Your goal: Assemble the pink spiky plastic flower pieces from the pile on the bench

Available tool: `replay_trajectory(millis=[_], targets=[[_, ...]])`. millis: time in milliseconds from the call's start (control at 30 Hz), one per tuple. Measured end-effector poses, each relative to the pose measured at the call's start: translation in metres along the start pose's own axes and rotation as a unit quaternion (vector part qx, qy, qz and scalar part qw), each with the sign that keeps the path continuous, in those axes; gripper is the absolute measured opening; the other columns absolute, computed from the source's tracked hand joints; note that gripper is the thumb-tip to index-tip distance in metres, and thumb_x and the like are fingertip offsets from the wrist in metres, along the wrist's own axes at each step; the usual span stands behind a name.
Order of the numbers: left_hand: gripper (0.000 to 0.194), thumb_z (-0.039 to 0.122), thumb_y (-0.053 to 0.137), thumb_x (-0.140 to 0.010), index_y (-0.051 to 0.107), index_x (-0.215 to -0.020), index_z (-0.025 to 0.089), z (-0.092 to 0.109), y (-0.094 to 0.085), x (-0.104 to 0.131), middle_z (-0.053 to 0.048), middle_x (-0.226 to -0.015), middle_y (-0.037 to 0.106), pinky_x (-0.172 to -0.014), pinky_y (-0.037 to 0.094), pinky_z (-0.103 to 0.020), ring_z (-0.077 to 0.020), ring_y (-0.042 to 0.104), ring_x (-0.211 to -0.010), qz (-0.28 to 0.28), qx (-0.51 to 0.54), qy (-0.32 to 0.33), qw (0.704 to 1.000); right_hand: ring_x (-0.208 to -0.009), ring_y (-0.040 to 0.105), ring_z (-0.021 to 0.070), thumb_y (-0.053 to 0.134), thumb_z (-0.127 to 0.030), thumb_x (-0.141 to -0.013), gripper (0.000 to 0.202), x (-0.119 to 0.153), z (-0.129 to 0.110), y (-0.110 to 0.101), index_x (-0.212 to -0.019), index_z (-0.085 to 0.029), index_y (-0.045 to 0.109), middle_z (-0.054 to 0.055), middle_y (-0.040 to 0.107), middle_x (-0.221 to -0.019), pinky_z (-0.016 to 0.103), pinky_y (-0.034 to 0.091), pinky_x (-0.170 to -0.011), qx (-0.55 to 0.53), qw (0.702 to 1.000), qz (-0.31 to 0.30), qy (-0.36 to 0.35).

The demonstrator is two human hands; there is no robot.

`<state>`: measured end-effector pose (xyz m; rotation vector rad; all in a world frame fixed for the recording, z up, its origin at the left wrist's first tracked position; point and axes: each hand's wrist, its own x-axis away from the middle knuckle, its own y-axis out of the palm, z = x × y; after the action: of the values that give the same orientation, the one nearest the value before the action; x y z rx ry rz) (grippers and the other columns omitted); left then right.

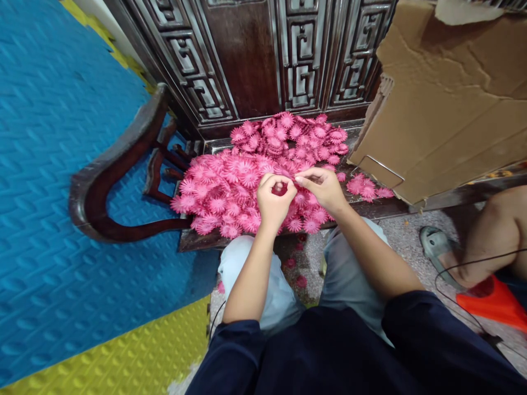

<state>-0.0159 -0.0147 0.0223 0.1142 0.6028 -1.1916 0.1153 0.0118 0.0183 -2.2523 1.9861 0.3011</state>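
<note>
A large heap of pink artificial flowers point(218, 186), with thin spiky petals, covers the seat of a dark wooden bench point(197, 240). Above the front middle of this heap my two hands almost meet. My left hand point(274, 200) is closed, thumb and forefinger curled into a ring with pink showing through it. The thumb and forefinger of my right hand point(326, 189) pinch together beside the left fingertips. Whatever lies between the fingertips is too small to make out against the pink behind.
A carved wooden backrest point(251, 60) rises behind the heap, and a curved armrest point(88, 181) stands left. At right a cardboard box point(444, 109) leans over loose flowers point(364, 186). Another person's leg point(498, 230) is at far right. Blue matting point(49, 164) lies left.
</note>
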Motion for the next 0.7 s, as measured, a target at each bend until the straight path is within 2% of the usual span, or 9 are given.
replay_trajectory(millis=[400,567,700], targets=[[0.010,0.007,0.056,-0.065,0.057,-0.063,0.017,-0.0068,0.0001,-0.0029,0.003,-0.066,0.052,-0.060,0.038,-0.021,-0.0079,0.045,-0.061,-0.016,0.098,-0.051,0.994,-0.066,0.062,0.0131,0.073,-0.042,-0.064,0.026,-0.0009,-0.0021,-0.0028,-0.074,-0.019,0.067,0.001,0.069,-0.072,0.031,0.051,-0.072,-0.003,1.000,0.020,0.009],[0.006,0.013,0.057,-0.072,0.058,-0.067,0.017,-0.0068,-0.0002,-0.0028,0.002,-0.068,0.056,-0.065,0.041,-0.021,-0.0087,0.050,-0.065,-0.004,0.082,-0.049,0.995,-0.066,0.061,0.0131,0.072,-0.042,-0.065,0.026,-0.0002,-0.0027,-0.0028,-0.074,-0.019,0.066,0.001,0.068,-0.072,0.031,0.051,-0.070,0.003,1.000,0.015,0.000],[0.006,0.021,0.058,-0.077,0.062,-0.077,0.017,-0.0084,0.0003,-0.0028,-0.001,-0.077,0.060,-0.068,0.043,-0.022,-0.0098,0.053,-0.070,-0.016,0.060,-0.050,0.997,-0.069,0.062,0.0139,0.072,-0.042,-0.066,0.025,0.0001,-0.0042,-0.0029,-0.076,-0.020,0.067,0.002,0.069,-0.075,0.031,0.051,-0.072,0.019,1.000,0.002,-0.016]])
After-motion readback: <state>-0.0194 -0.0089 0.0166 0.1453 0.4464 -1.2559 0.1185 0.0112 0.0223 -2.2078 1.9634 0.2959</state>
